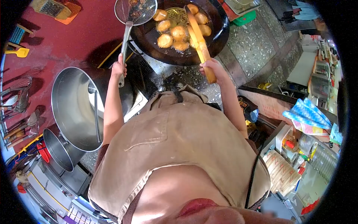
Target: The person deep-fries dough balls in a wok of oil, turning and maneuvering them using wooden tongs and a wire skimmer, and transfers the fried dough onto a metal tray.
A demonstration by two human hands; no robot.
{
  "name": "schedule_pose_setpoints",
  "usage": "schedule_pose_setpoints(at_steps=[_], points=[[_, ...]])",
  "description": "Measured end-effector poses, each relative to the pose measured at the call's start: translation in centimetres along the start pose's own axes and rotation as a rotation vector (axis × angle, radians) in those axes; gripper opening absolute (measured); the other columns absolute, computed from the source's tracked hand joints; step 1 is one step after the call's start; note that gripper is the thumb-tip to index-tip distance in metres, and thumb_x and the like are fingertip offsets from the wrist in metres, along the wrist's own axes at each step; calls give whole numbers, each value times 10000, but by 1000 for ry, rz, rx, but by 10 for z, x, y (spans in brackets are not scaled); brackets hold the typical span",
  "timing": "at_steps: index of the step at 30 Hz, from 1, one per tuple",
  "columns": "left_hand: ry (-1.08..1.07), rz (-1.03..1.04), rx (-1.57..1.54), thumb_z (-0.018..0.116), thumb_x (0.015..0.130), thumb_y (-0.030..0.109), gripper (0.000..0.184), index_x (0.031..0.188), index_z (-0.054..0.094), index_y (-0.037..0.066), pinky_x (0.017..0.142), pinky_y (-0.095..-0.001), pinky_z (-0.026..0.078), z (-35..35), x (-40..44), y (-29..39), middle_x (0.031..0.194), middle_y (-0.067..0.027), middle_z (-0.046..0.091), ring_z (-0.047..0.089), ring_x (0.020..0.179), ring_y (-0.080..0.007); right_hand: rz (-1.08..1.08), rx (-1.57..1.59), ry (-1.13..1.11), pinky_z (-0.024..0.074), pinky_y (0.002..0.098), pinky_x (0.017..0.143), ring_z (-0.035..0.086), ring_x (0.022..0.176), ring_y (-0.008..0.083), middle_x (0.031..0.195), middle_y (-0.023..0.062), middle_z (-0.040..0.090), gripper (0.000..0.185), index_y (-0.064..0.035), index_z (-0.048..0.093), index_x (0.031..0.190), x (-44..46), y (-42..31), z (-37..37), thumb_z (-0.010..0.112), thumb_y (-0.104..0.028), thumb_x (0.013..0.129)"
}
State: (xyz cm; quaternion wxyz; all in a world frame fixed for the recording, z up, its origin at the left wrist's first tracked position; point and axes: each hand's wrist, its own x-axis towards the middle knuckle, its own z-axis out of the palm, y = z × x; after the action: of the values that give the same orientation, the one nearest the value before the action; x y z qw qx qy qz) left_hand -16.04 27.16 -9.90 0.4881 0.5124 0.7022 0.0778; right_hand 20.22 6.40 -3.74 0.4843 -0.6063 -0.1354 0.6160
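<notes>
Two long handles let me stand off from the pan (149,50), presumably against hot oil (172,15). My left grip (118,71) is closed around the strainer (127,34), its bowl cradling brown bits (141,7); my right grip (212,69) wraps the wooden tongs (201,46), reaching among golden dough balls (179,33) in the oil.

— What do we see to our left?
— A deep red wall (84,33), crossed by dark shadows.
— And under us?
— Speckled terrazzo floor (248,41), large squares between darker bands, brightly lit in places.
— To our right?
— We have a low pinkish partition (265,100) with a dark top edge and, nearer us, a grey-sided shelf unit (274,139).
</notes>
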Motion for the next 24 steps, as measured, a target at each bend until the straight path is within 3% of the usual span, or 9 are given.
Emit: schedule_pose_setpoints(at_steps=[3, 9, 11, 14, 15, 24], points=[[-6, 6, -12, 281, 807, 708, 783, 722, 533, -29, 417, -337, 436, -1, -2, 1, 557, -95, 505, 516, 434, -209, 1, -1, 38, 488, 256, 567, 562, 640, 123, 825, 62, 556, 425, 8, 487, 1044, -7, -9, 5, 648, -196, 708], [-7, 2, -8, 281, 804, 717, 790, 717, 530, -27, 428, -330, 437, -2, -6, 3, 538, -89, 493, 516, 443, -203, 45, 106, 56, 488, 266, 570, 564, 629, 148, 812, 80, 568, 445, 8, 499, 1019, 0, -10, 3, 637, -318, 751], [14, 5, -10, 284, 801, 722, 789, 709, 527, -23, 426, -328, 434, -1, -7, 4, 526, -80, 481, 508, 436, -195, 19, 103, 102, 504, 276, 555, 581, 616, 161, 852, 115, 594, 457, 19, 491, 1061, 1, -14, -5, 561, -369, 830], [-21, 1, -42, 293, 797, 724, 782, 707, 526, -17, 425, -324, 431, -2, -4, 1, 525, -69, 474, 497, 428, -187, -21, 108, 158, 503, 279, 548, 584, 607, 163, 832, 120, 605, 467, 22, 508, 1049, -4, -20, -21, 547, -395, 842], [-6, 2, -30, 294, 800, 721, 777, 714, 527, -15, 428, -322, 431, -1, -4, 2, 529, -67, 478, 497, 431, -185, 4, 121, 179, 481, 285, 549, 562, 599, 172, 797, 107, 578, 490, 17, 516, 1018, -9, -24, -26, 622, -401, 784], [-18, -3, -31, 291, 812, 704, 751, 719, 532, -1, 437, -325, 430, -1, -5, 2, 549, -65, 489, 499, 450, -183, -22, 133, 205, 483, 270, 530, 565, 583, 158, 780, 93, 580, 455, 5, 513, 1033, -33, -18, -44, 587, -389, 818]])
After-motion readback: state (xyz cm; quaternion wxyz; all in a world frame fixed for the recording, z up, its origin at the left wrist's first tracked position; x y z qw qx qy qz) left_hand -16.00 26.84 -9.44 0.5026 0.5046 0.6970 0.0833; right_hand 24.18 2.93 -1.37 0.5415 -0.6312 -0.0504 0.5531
